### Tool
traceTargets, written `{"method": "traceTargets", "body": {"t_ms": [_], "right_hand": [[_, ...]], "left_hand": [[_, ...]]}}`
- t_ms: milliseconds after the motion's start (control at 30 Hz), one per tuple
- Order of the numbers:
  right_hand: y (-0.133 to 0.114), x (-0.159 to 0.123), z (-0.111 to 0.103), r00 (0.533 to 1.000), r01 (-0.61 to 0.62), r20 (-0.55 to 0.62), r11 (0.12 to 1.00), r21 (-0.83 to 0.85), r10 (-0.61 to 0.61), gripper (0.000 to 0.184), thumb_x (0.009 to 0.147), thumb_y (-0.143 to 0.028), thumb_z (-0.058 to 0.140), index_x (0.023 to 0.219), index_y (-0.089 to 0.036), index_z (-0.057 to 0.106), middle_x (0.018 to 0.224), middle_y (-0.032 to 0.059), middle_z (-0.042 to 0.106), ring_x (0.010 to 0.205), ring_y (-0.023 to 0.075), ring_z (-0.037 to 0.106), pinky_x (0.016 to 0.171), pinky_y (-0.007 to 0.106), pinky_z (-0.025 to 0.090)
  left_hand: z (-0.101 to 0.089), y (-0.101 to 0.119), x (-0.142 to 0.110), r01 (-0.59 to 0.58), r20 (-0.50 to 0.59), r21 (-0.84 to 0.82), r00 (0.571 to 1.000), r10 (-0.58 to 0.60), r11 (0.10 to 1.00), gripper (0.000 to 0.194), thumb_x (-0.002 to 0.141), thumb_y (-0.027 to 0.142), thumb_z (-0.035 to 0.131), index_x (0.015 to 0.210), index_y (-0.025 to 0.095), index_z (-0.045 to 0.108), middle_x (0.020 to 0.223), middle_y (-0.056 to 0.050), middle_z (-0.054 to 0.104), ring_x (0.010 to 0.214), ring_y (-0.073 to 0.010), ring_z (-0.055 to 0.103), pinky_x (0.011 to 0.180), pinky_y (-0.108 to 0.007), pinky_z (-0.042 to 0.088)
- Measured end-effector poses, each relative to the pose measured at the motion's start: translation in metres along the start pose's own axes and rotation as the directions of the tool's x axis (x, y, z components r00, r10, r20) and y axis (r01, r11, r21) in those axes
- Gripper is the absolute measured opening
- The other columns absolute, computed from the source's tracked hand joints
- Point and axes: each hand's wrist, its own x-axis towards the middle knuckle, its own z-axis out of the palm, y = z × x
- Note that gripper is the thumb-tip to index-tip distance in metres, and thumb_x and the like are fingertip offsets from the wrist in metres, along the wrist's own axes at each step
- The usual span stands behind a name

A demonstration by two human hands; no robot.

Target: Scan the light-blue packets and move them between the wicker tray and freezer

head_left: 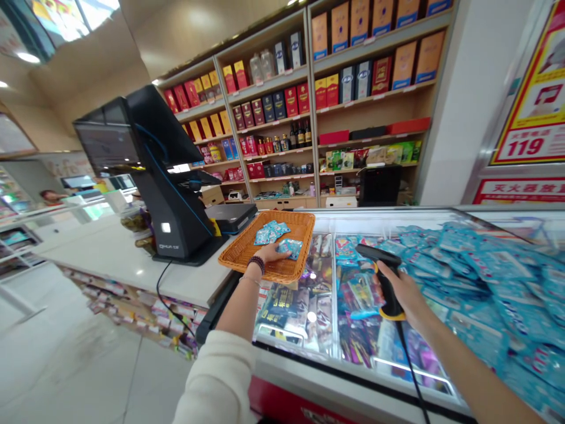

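A woven orange-brown basket (pixel 233 252) rests where the counter meets the glass-topped freezer. Several small blue packets (pixel 270 231) lie inside it. My left hand (pixel 270 253), with a beaded bracelet at the wrist, reaches into the basket and grips the edge of one blue packet (pixel 291 248) near the basket's right side. Over the freezer, my right hand (pixel 404 290) is wrapped round the handle of a black and yellow barcode scanner (pixel 388 288). The scanner's head points left, towards the basket, and its cord hangs down.
A large heap of blue packets (pixel 489 277) covers the freezer's (pixel 304 368) right side. On the counter (pixel 88 235) at left stand a black cash register (pixel 176 218) and a flat dark box (pixel 232 217). Shelves (pixel 282 121) of boxed bottles line the back wall.
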Motion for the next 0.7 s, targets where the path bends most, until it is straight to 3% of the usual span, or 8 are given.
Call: {"method": "traceTargets", "body": {"t_ms": [100,233,300,367,467,567,633,700], "right_hand": [[0.0,0.0,-0.001,1.0,-0.003,0.006,1.0,0.002,0.003,0.048,0.068,-0.061,0.084,0.085,-0.019,0.067,0.058,-0.0014,0.063,0.037,0.0115,0.051,0.031,0.024,0.041],[-0.003,-0.003,-0.001,1.0,-0.01,0.01,1.0,-0.009,0.01,0.046,0.068,-0.06,0.084,0.083,-0.02,0.066,0.057,-0.0013,0.063,0.037,0.012,0.051,0.031,0.025,0.041],[-0.005,-0.004,0.0,1.0,-0.011,0.005,1.0,-0.017,0.011,0.046,0.068,-0.06,0.084,0.081,-0.02,0.065,0.055,-0.0017,0.062,0.035,0.0119,0.05,0.03,0.025,0.04],[-0.007,-0.005,0.0,1.0,-0.005,0.001,1.0,-0.021,0.005,0.046,0.066,-0.06,0.084,0.078,-0.02,0.064,0.054,-0.002,0.061,0.034,0.0115,0.05,0.03,0.025,0.04],[-0.007,-0.004,0.002,1.0,0.015,0.005,1.0,-0.02,-0.015,0.049,0.063,-0.062,0.085,0.075,-0.02,0.063,0.053,-0.0025,0.061,0.034,0.0112,0.05,0.03,0.024,0.04],[-0.006,-0.003,0.002,1.0,0.03,0.009,0.999,-0.011,-0.03,0.05,0.061,-0.061,0.086,0.076,-0.019,0.063,0.053,-0.0029,0.061,0.034,0.0107,0.05,0.029,0.024,0.04],[-0.005,-0.003,0.001,1.0,0.026,-0.008,1.0,-0.015,-0.026,0.05,0.062,-0.06,0.086,0.078,-0.019,0.064,0.053,-0.0029,0.062,0.034,0.0106,0.05,0.03,0.023,0.04],[-0.004,-0.002,0.0,0.999,0.019,-0.031,1.0,-0.021,-0.02,0.05,0.063,-0.06,0.086,0.082,-0.019,0.065,0.054,-0.0028,0.062,0.034,0.0109,0.05,0.03,0.023,0.04]], "left_hand": [[-0.007,-0.001,-0.005,0.034,0.074,0.095,0.996,-0.041,0.995,0.059,0.072,0.052,0.08,0.124,0.024,0.07,0.133,-0.01,0.071,0.126,-0.0299,0.064,0.105,-0.033,0.047],[-0.012,0.009,-0.015,0.168,-0.009,0.224,0.985,-0.17,0.96,0.067,0.062,0.046,0.089,0.121,0.019,0.071,0.133,-0.019,0.069,0.135,-0.0398,0.056,0.106,-0.043,0.047],[-0.016,0.014,-0.022,0.255,-0.059,0.259,0.967,-0.248,0.932,0.063,0.065,0.048,0.089,0.117,0.019,0.071,0.132,-0.021,0.069,0.132,-0.0392,0.058,0.1,-0.041,0.05],[-0.022,0.021,-0.028,0.275,-0.118,0.242,0.96,-0.253,0.931,0.05,0.074,0.046,0.084,0.114,0.019,0.07,0.128,-0.02,0.071,0.126,-0.0356,0.063,0.096,-0.038,0.051],[-0.031,0.039,-0.034,0.207,-0.281,0.113,0.945,-0.168,0.972,0.032,0.088,0.044,0.07,0.109,0.02,0.069,0.117,-0.016,0.075,0.117,-0.0321,0.068,0.091,-0.036,0.052],[-0.025,0.072,-0.038,0.065,-0.433,-0.147,0.893,-0.123,0.987,0.032,0.096,0.047,0.06,0.112,0.021,0.065,0.107,-0.013,0.076,0.099,-0.0267,0.074,0.081,-0.032,0.053],[-0.005,0.099,-0.041,-0.096,-0.424,-0.356,0.903,-0.069,0.93,0.032,0.098,0.047,0.057,0.114,0.02,0.062,0.097,-0.009,0.075,0.074,-0.0193,0.073,0.07,-0.028,0.053],[0.026,0.124,-0.043,-0.252,-0.394,-0.511,0.918,0.037,0.822,0.027,0.096,0.041,0.06,0.112,0.02,0.06,0.092,-0.006,0.073,0.061,-0.0145,0.067,0.063,-0.026,0.052]]}}
